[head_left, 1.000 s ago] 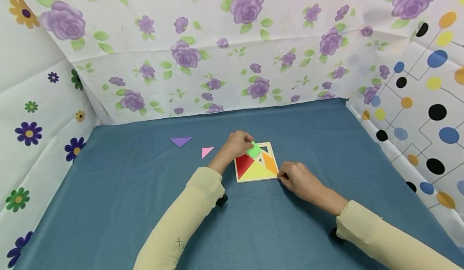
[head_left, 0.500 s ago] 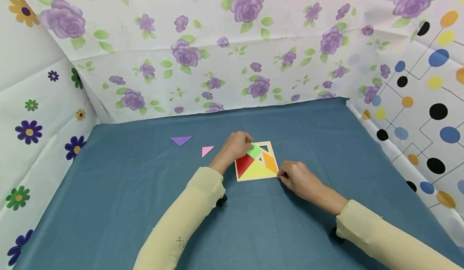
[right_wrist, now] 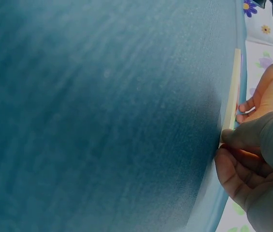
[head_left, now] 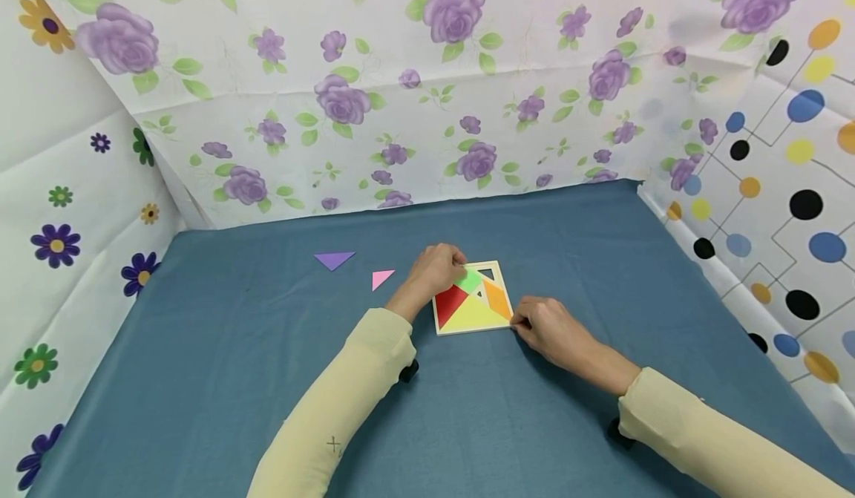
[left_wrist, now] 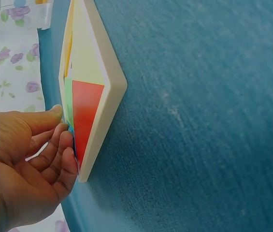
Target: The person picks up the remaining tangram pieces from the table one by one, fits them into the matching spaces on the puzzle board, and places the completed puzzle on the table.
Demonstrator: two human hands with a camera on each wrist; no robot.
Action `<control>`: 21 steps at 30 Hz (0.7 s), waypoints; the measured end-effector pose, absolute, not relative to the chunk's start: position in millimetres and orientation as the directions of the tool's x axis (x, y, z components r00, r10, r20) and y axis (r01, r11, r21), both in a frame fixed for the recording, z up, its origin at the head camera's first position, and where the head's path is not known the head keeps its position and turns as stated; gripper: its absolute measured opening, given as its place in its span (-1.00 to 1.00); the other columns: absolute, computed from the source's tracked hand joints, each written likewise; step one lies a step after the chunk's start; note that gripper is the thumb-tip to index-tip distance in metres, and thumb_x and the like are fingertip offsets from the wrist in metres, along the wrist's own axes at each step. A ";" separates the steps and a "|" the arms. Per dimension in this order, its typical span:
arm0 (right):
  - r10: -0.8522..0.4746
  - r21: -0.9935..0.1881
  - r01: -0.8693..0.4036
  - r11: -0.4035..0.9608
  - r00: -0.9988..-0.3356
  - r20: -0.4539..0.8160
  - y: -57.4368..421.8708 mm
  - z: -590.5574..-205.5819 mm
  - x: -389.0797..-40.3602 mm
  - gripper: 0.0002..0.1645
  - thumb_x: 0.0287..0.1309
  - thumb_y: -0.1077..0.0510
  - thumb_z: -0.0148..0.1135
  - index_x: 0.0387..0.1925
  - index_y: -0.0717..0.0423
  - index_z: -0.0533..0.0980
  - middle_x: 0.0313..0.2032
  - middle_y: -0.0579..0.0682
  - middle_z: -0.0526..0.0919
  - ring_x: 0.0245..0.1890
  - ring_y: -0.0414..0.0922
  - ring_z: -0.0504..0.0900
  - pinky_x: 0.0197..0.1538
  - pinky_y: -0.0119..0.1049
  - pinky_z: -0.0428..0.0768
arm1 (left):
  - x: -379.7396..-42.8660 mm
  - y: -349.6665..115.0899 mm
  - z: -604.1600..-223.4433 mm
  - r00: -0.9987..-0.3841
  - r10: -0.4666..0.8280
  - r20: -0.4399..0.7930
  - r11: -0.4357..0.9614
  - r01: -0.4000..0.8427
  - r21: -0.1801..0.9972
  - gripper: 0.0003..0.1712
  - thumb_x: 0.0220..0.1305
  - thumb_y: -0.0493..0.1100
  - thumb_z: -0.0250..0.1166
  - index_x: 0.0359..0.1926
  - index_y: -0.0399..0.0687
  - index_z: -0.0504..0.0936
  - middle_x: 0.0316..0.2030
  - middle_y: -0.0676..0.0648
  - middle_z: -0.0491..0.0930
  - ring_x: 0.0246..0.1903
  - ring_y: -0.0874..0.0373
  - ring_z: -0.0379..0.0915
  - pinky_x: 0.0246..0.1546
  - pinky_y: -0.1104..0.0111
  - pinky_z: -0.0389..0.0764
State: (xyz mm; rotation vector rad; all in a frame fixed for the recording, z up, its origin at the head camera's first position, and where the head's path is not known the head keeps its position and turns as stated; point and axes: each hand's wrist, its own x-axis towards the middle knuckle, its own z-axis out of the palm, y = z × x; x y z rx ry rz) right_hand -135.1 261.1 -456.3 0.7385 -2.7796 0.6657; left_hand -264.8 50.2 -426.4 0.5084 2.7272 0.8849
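Observation:
A wooden tangram tray (head_left: 473,330) lies on the blue cloth, holding a red triangle (head_left: 447,303), a large yellow triangle (head_left: 476,318) and an orange parallelogram (head_left: 497,299). The green square (head_left: 470,280) lies in the tray's upper left part. My left hand (head_left: 436,266) has thumb and curled fingers at that square's outer corner, covering part of it and the tray's edge; the left wrist view shows the green piece (left_wrist: 69,99) beside the thumb tip. With thumb and forefinger, my right hand (head_left: 549,329) pinches the tray's near right corner (right_wrist: 227,125).
A purple triangle (head_left: 335,260) and a smaller pink triangle (head_left: 381,279) lie on the cloth left of the tray. Dark openings show in the tray near its top right corner and middle. Floral sheets (head_left: 374,142) stand behind the blue cloth (head_left: 427,424).
The green square, tilted above the tray a second ago, has come down flat into it under my left hand. My right hand stays at the tray's corner.

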 end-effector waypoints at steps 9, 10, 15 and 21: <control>-0.425 -0.379 -0.510 0.772 -0.858 0.289 261.6 -456.5 -135.5 -0.85 0.17 0.43 0.43 -0.32 0.15 0.75 -0.37 -0.07 0.67 -0.39 -0.24 0.63 -0.29 -0.34 0.66 | -264.0 51.6 -427.0 -0.906 0.398 -0.142 0.779 0.252 0.574 -0.65 0.38 -0.11 0.41 0.13 -0.10 0.71 -0.07 -0.05 0.65 -0.09 0.09 0.50 0.00 0.23 0.57; -0.424 -0.379 -0.510 0.772 -0.858 0.289 261.7 -456.4 -135.6 -0.86 0.17 0.43 0.43 -0.32 0.15 0.75 -0.37 -0.07 0.67 -0.39 -0.24 0.63 -0.29 -0.34 0.66 | -263.8 52.3 -426.6 -0.905 0.398 -0.147 0.786 0.254 0.563 -0.63 0.38 -0.10 0.42 0.14 -0.11 0.70 -0.07 -0.06 0.64 -0.08 0.09 0.50 0.01 0.23 0.57; -0.422 -0.383 -0.506 0.772 -0.860 0.285 261.9 -456.6 -136.0 -0.86 0.17 0.42 0.43 -0.32 0.15 0.75 -0.37 -0.07 0.67 -0.39 -0.24 0.63 -0.29 -0.34 0.66 | -264.8 55.2 -426.5 -0.910 0.374 -0.181 0.820 0.234 0.522 -0.61 0.35 -0.08 0.45 0.13 -0.10 0.65 -0.04 -0.07 0.62 -0.07 0.07 0.48 0.02 0.21 0.56; -0.420 -0.381 -0.505 0.774 -0.861 0.286 262.6 -457.4 -136.4 -0.86 0.17 0.42 0.43 -0.33 0.15 0.75 -0.37 -0.07 0.67 -0.38 -0.24 0.63 -0.29 -0.33 0.66 | -265.4 54.6 -426.3 -0.922 0.346 -0.176 0.837 0.219 0.501 -0.61 0.30 -0.05 0.49 0.06 -0.12 0.68 -0.06 -0.08 0.59 -0.05 0.05 0.46 0.05 0.20 0.54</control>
